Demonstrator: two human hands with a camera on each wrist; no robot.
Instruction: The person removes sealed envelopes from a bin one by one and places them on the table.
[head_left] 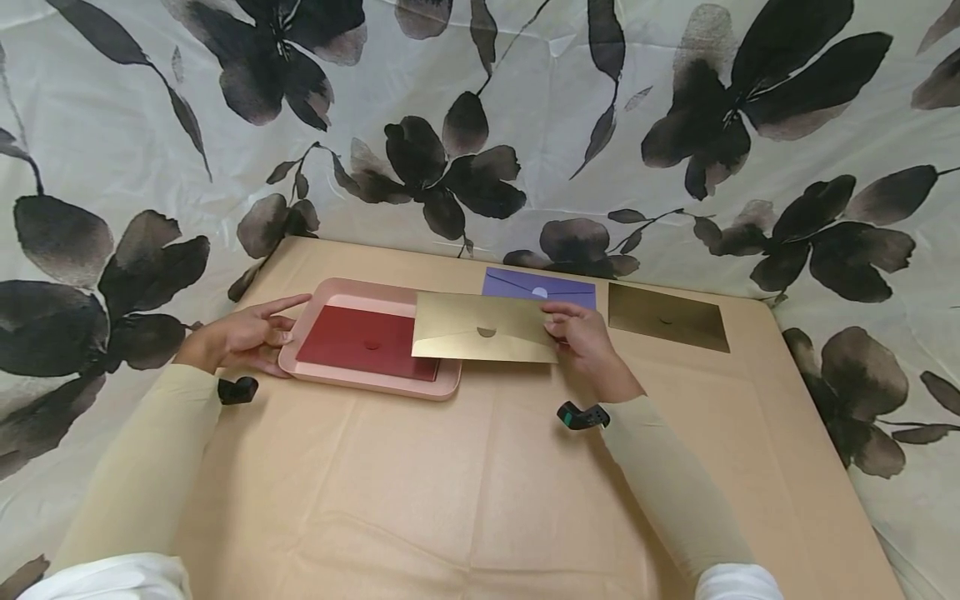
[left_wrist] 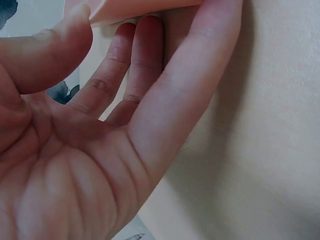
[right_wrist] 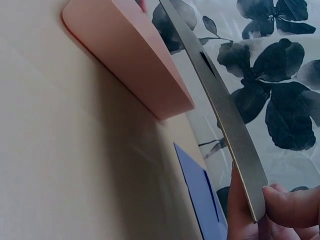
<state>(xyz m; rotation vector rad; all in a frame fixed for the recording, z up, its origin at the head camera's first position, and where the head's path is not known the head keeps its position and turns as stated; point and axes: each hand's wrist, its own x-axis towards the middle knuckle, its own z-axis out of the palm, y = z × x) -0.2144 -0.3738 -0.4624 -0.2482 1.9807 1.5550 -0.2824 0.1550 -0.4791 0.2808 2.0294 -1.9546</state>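
Note:
My right hand pinches the right edge of a gold envelope, holding it just above the table, with its left end over the pink tray. In the right wrist view the gold envelope shows edge-on above the pink tray, pinched between my fingers. A dark red envelope lies flat in the tray. My left hand steadies the tray's left rim, thumb on top and fingers beneath the tray's edge.
A purple envelope lies behind the gold one, its corner also visible as the purple envelope under my right hand. A dark bronze envelope rests at the back right. The tan table is ringed by a floral cloth backdrop.

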